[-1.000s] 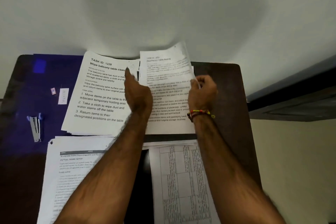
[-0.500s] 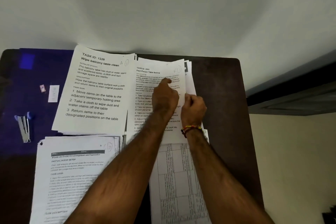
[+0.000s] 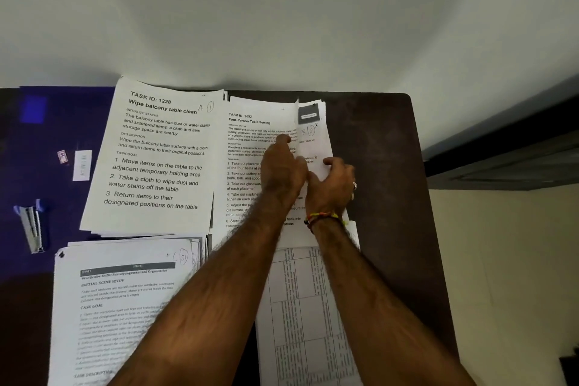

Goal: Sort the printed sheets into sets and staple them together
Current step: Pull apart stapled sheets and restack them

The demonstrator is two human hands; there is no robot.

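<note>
Several stacks of printed sheets lie on a dark table [image 3: 385,147]. The far right stack [image 3: 247,153], headed "Four-Person Table Setting", has my left hand [image 3: 282,166] resting flat on its top sheet, index finger pointing forward. My right hand [image 3: 332,185] pinches the right edge of that stack's sheets, which are lifted and fanned there. The "Wipe balcony table clean" stack [image 3: 156,163] lies to the left. A near left stack [image 3: 116,307] and a sheet of tables [image 3: 304,316] lie closer to me. A stapler [image 3: 31,226] sits at the far left.
A blue cover [image 3: 56,122] spreads over the table's left part, carrying a small staple box [image 3: 62,156] and a white strip [image 3: 82,165]. A pale wall stands right behind the table. The table's right edge drops to the floor.
The sheet held up a second ago now lies flat on the right stack. My left hand came across onto it, and my right hand dropped to the stack's right edge.
</note>
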